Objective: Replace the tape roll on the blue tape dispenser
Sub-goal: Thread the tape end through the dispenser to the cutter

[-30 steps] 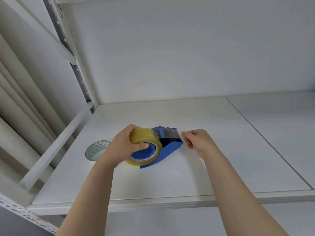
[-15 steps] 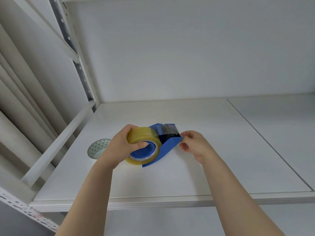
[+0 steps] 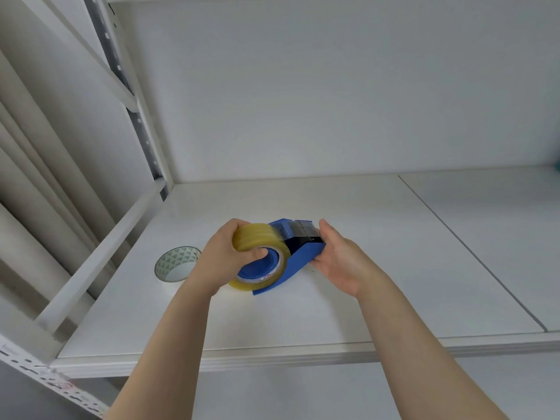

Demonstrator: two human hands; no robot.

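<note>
The left hand (image 3: 222, 259) is closed around the yellowish tape roll (image 3: 257, 244), with the thumb pressed into the blue hub; the roll is seated on the wheel at the near-left end of the blue tape dispenser (image 3: 298, 259); the right hand (image 3: 339, 262) is half open and cups the far-right end, with the fingers laid against the cutter side. The dispenser rests on the white shelf (image 3: 394, 283), and its long axis is seen to run from the left hand up and right to the right hand; a strip of tape is drawn along this axis over the top. 1 patterned roll (image 3: 175, 263) lies apart on the left, nearer to the left hand; probably the old one.
</note>
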